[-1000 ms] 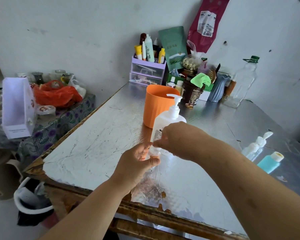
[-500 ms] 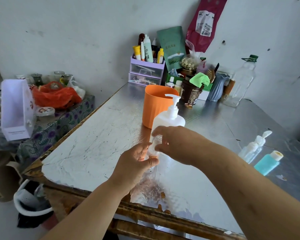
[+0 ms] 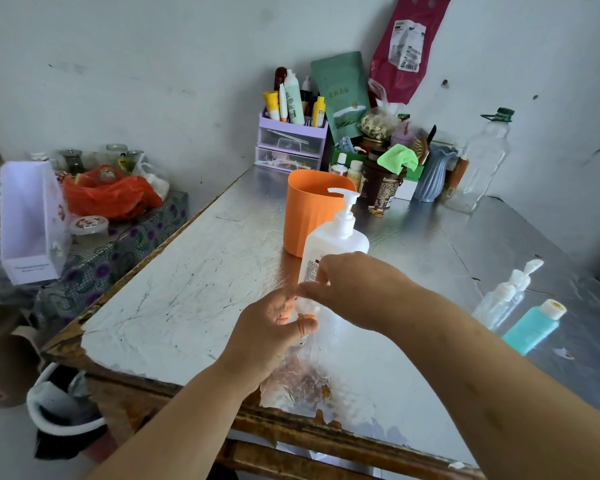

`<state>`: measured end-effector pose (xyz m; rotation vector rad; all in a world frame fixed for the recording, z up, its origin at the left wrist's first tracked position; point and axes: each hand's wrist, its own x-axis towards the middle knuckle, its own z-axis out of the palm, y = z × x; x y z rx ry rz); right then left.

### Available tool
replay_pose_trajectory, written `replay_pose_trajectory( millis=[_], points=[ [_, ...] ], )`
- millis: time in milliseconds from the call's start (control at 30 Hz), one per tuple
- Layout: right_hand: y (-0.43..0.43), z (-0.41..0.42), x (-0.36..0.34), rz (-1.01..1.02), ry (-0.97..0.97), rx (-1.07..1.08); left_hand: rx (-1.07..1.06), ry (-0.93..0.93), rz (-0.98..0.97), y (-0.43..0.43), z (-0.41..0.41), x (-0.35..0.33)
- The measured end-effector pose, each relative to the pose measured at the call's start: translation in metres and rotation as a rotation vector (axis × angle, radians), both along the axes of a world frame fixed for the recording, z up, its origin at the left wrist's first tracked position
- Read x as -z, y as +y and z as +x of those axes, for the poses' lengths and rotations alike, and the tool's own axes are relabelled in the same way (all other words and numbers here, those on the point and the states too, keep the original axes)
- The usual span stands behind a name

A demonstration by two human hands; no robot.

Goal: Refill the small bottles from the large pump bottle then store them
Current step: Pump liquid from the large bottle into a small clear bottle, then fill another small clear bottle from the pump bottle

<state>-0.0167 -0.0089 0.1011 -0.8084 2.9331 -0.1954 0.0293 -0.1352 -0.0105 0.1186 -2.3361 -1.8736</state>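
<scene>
The large white pump bottle (image 3: pixel 336 237) stands upright mid-table, just behind my hands. My left hand (image 3: pixel 274 327) pinches the top of a clear plastic pouch (image 3: pixel 298 372) with orange print, which trails down to the table's front edge. My right hand (image 3: pixel 354 289) comes in from the right, and its thumb and forefinger are curled at the pouch's top edge; the contact itself is hard to see. To the right, two clear small bottles (image 3: pixel 503 299) with white tops and a teal small bottle (image 3: pixel 534 327) lie on the table.
An orange cup (image 3: pixel 309 209) stands behind the pump bottle. Along the back wall are a purple drawer organiser (image 3: pixel 291 140), jars, a blue vase (image 3: pixel 433 174) and a clear empty bottle (image 3: pixel 482 164). A side table with an orange bag (image 3: pixel 108 195) is on the left.
My right hand's fingers have loosened from a tight fist and spread slightly over the pouch's top. The left hand keeps its hold, and the bottles have not moved.
</scene>
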Motion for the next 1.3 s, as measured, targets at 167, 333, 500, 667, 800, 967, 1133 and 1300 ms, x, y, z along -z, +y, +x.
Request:
replay_pose_trajectory(
  millis=[167,333,500,667,800,967,1133,1300],
  points=[
    [0.001,0.003,0.007,-0.028,-0.021,-0.037,-0.046,-0.028,0.024,0.000,-0.001,0.001],
    [-0.007,0.005,0.015,-0.018,0.078,-0.053,-0.054,-0.030,-0.044,0.000,-0.004,0.006],
    [-0.004,0.000,0.031,-0.276,-0.002,0.046,-0.057,-0.008,-0.032,-0.002,-0.007,0.009],
    [0.037,-0.004,0.055,-0.760,0.149,0.301,-0.262,0.018,-0.008,-0.006,-0.011,0.008],
    [0.072,-0.022,0.087,-0.757,-0.024,0.557,-0.415,-0.016,-0.114,-0.008,-0.024,0.008],
    [0.084,-0.038,0.104,-0.554,-0.188,0.544,-0.540,-0.036,-0.183,-0.020,-0.055,-0.002],
    [0.086,-0.044,0.111,-0.526,-0.159,0.549,-0.585,-0.060,-0.172,-0.024,-0.079,-0.004],
    [0.086,-0.047,0.118,-0.547,-0.134,0.533,-0.572,-0.064,-0.175,-0.019,-0.092,-0.003]
  ],
)
